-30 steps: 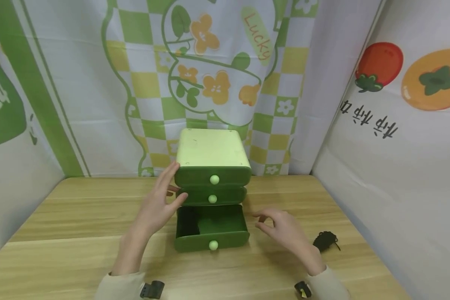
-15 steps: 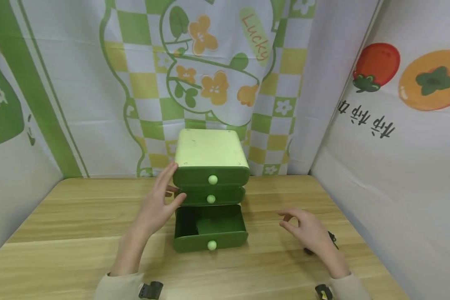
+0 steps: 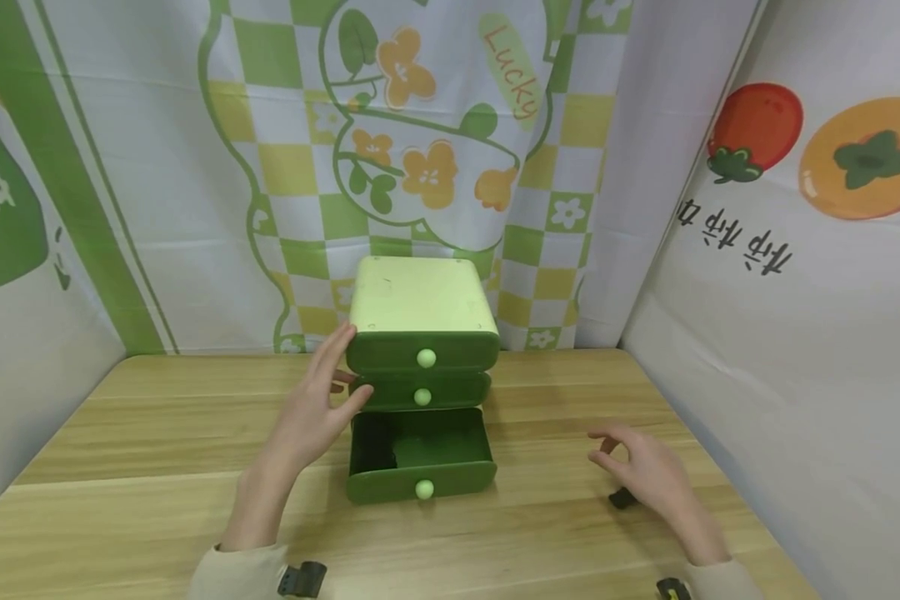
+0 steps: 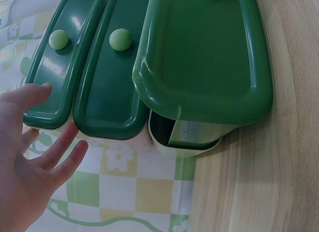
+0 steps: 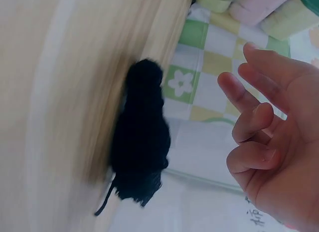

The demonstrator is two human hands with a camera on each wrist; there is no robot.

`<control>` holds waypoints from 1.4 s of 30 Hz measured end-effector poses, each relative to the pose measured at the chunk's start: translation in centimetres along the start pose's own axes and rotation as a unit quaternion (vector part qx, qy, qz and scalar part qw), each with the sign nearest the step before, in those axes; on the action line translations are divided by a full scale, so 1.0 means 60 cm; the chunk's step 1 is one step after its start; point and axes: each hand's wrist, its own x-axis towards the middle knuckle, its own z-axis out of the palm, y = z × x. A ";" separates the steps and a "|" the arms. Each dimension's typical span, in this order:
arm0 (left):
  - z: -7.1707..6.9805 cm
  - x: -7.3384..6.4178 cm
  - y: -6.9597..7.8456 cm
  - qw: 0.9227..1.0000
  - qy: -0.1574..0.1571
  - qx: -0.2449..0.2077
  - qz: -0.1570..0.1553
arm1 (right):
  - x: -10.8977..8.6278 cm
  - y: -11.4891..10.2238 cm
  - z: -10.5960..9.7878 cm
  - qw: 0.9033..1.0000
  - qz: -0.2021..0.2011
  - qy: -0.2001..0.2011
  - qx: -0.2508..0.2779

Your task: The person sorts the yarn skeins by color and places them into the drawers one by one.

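Note:
A small three-drawer cabinet [image 3: 423, 292] with a pale yellow-green top and dark green fronts stands on the table. Its bottom drawer [image 3: 450, 479] is pulled out, and a dark black thing [image 3: 373, 443] lies in that drawer's left part. The left hand [image 3: 309, 408] rests along the cabinet's left side, fingers spread at the upper two drawers, thumb by the middle drawer [image 3: 457, 390]. To the right, the right hand [image 3: 648, 471] hovers with loosely bent fingers, holding nothing. Under and beside it lies a black bundle of cord [image 5: 142, 132], mostly hidden by the hand in the head view.
The wooden table [image 3: 157, 450] extends to both sides of the cabinet. A patterned curtain [image 3: 450, 125] hangs right behind it, and a printed white cloth [image 3: 810, 333] borders the table on the right.
The right hand has moved right, away from the open drawer to above the black bundle of cord. The left hand stays at the cabinet's side.

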 end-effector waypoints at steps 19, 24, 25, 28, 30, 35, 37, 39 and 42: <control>0.000 0.000 0.001 1.000 0.000 -0.003 -0.001 | -0.036 0.063 -0.022 0.994 0.095 -0.047 -0.006; 0.000 0.001 0.003 1.000 0.004 -0.003 0.001 | -0.038 0.072 -0.027 0.993 0.099 -0.062 -0.016; 0.000 0.001 0.003 1.000 0.004 -0.002 0.002 | -0.038 0.073 -0.028 0.993 0.101 -0.065 -0.020; 0.000 0.001 0.003 1.000 0.006 0.000 0.003 | -0.039 0.075 -0.030 0.992 0.103 -0.071 -0.033; 0.000 0.000 0.003 1.000 0.005 0.000 0.003 | -0.040 0.076 -0.031 0.991 0.106 -0.078 -0.037; 0.000 -0.001 0.002 1.000 0.003 -0.001 0.002 | -0.041 0.079 -0.033 0.989 0.107 -0.099 -0.041; -0.001 -0.001 0.001 1.000 0.001 -0.001 0.002 | -0.043 0.080 -0.034 0.988 0.107 -0.107 -0.041; -0.001 -0.001 0.001 1.000 0.001 -0.002 0.001 | -0.045 0.081 -0.035 0.987 0.107 -0.114 -0.044; 0.000 -0.001 0.000 1.000 -0.001 -0.005 0.000 | -0.050 0.083 -0.037 0.985 0.111 -0.124 -0.052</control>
